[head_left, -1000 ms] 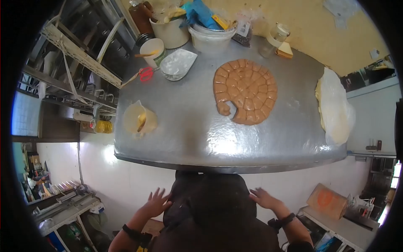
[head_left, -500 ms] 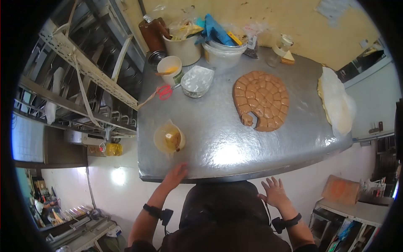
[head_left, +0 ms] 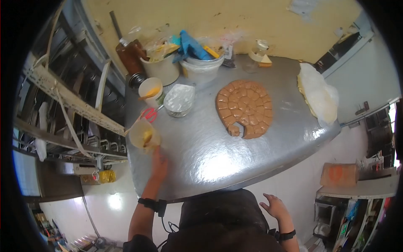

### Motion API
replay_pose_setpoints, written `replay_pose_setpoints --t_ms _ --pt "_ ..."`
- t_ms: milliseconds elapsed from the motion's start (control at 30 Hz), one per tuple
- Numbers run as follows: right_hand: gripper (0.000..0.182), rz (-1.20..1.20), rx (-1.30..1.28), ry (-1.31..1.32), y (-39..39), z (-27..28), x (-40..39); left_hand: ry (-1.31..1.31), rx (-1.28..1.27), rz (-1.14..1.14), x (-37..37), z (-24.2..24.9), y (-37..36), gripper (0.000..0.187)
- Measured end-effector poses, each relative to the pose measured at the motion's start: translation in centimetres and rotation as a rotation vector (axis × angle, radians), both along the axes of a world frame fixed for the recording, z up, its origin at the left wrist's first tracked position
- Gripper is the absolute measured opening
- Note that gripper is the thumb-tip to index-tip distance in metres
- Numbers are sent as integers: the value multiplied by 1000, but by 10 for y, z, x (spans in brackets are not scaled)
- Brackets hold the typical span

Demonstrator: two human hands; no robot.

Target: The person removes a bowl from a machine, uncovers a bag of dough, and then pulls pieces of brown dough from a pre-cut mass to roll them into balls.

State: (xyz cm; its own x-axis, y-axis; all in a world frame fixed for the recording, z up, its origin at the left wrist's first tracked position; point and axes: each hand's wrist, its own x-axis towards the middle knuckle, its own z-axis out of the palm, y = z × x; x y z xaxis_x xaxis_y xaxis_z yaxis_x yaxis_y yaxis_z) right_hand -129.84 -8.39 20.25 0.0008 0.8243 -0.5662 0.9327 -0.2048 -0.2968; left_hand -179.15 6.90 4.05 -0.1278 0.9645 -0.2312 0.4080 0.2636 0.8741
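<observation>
My left hand (head_left: 159, 164) is at the near right side of a translucent plastic jug (head_left: 137, 135), its fingertips against the jug and partly hidden. Some yellow-brown contents and a dark-tipped utensil show inside the jug. Just beyond it lie red-handled scissors (head_left: 148, 114). My right hand (head_left: 275, 206) hangs in front of the table's near edge, fingers apart, holding nothing. A round slab of glossy brown dough pieces (head_left: 245, 107) lies on the metal table (head_left: 189, 155), with a gap at its near side.
A scoop of white powder (head_left: 179, 101), a white tub with orange contents (head_left: 151, 90), and larger buckets (head_left: 201, 69) stand toward the wall. A white cloth or sheet (head_left: 321, 94) drapes over the right edge. A metal rack (head_left: 71, 101) stands at the left.
My left hand has reached forward to the jug, which has shifted away from me, closer to the scissors. The view has turned slightly; my right hand remains off the table.
</observation>
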Motion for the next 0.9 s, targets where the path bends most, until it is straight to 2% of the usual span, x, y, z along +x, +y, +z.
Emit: replay_pose_setpoints --t_ms 67,100,167,200,267,300,367,467,567,633,667,733,833,900 --pt "53 -36 31 2 12 8 -1 -90 43 146 -11 -9 9 77" --pt "53 -17 38 16 21 9 -2 -101 47 133 -17 -20 12 77" --pt "49 26 83 42 42 8 -4 286 197 189 -22 -44 12 74" --pt "49 25 85 33 56 5 -6 277 199 188 -14 -38 10 74" --pt "48 150 164 79 90 -2 -14 612 269 94 1 -25 2 66" --pt "46 143 172 134 110 -4 -22 605 265 100 5 -27 -2 66" --pt "43 146 211 266 150 -17 -38 791 248 -14 10 -30 -8 60" --pt "45 155 237 397 206 -58 -62 755 177 -18 13 -16 -8 58" --pt "52 166 350 264 244 -100 -90 802 183 -14 13 -21 -7 59" --pt "53 58 694 87 261 -109 -110 791 177 -8 14 -18 -7 59" --pt "53 71 687 86 265 -117 -114 785 179 -12 14 -17 -8 60" --pt "54 90 931 -22 272 -133 -119 797 169 -10 14 -18 -8 61" --pt "47 5 770 136 278 -142 -112 808 134 -22 14 -16 -9 62" --pt "44 15 691 99 283 -132 -107 803 112 -18 16 -12 -6 63"
